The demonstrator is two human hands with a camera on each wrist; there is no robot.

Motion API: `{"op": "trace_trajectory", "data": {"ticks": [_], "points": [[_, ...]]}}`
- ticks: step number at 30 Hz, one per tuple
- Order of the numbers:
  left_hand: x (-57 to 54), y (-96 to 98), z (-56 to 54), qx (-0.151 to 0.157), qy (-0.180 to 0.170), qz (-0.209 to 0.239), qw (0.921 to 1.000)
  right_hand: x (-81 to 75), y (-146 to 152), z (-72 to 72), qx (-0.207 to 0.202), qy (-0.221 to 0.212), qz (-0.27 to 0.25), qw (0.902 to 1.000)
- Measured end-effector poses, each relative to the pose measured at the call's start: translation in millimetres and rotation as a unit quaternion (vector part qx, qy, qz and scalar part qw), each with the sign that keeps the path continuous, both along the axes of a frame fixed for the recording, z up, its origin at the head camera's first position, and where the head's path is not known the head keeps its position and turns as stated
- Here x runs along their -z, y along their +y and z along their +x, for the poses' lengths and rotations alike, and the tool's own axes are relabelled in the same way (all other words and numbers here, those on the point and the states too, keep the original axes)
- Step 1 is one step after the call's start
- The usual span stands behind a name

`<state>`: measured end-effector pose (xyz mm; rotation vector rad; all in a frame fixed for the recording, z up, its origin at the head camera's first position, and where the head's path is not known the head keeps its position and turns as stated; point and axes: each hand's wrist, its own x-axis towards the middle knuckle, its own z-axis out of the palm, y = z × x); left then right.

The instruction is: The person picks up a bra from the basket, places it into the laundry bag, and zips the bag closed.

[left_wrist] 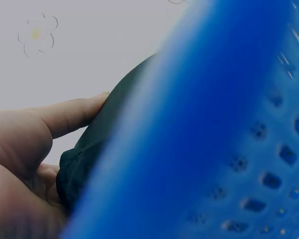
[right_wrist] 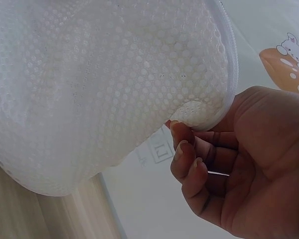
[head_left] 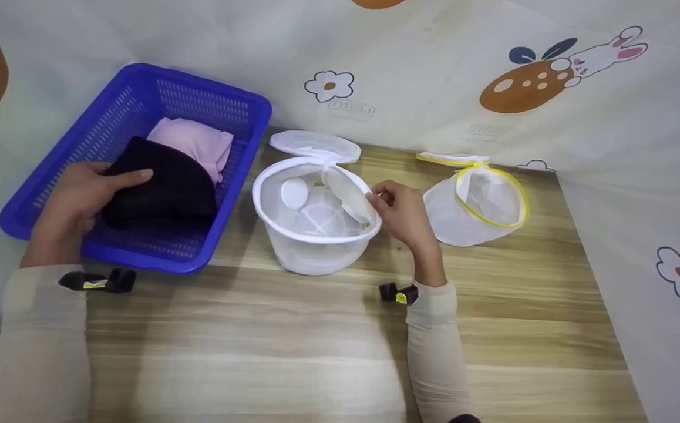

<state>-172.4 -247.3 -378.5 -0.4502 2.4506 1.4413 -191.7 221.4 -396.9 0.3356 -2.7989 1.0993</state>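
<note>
In the head view, left of the white mesh bag (head_left: 316, 258), we are gripping the black cloth (head_left: 167, 185) in the blue basket (head_left: 238, 176); it is lying between our left hand (head_left: 76, 194) and the bag, longer side running roughly bagward. Our right hand (head_left: 401, 211), nearer the bag, is pinching its rim. In the left wrist view, the basket is hiding part of the cloth. In the right wrist view, our fingers (right_wrist: 192, 179) are curling at the bag's edge.

A wood-grain surface (head_left: 522, 341) spreads beneath the right hand (head_left: 403, 214), brightly lit on the near side. Beyond that hand, a pale wall covering (head_left: 422, 59) carries flowers (head_left: 329, 86) and a rabbit (head_left: 601, 61).
</note>
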Motion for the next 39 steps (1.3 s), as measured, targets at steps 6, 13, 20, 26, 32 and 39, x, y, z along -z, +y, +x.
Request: {"op": "trace_trajectory", "data": {"ticks": [6, 13, 20, 26, 32, 39], "points": [[-7.3, -0.1, 0.1, -0.003, 0.0, 0.004, 1.0, 1.5, 0, 1.5, 0.005, -0.004, -0.002, 1.0], [-11.4, -4.3, 3.3, -0.013, 0.006, 0.001, 0.9999, 3.3, -2, 2.2, -0.004, 0.005, -0.001, 1.0], [-16.7, -7.2, 3.3, -0.035, 0.009, 0.016, 0.9992, 3.0, -3, 2.2, -0.005, 0.005, 0.001, 1.0], [-26.2, 0.7, 2.4, -0.057, 0.04, 0.078, 0.9945, 0.8, -2, 0.5, -0.004, 0.008, -0.001, 1.0], [-37.9, 18.1, 2.9, -0.081, 0.093, 0.107, 0.9865, -1.2, -1, -0.2, 0.002, 0.008, 0.004, 1.0], [-45.5, 38.0, 1.1, -0.099, 0.117, 0.1, 0.9832, -0.5, 0, 0.7, 0.006, 0.006, 0.002, 1.0]]}}
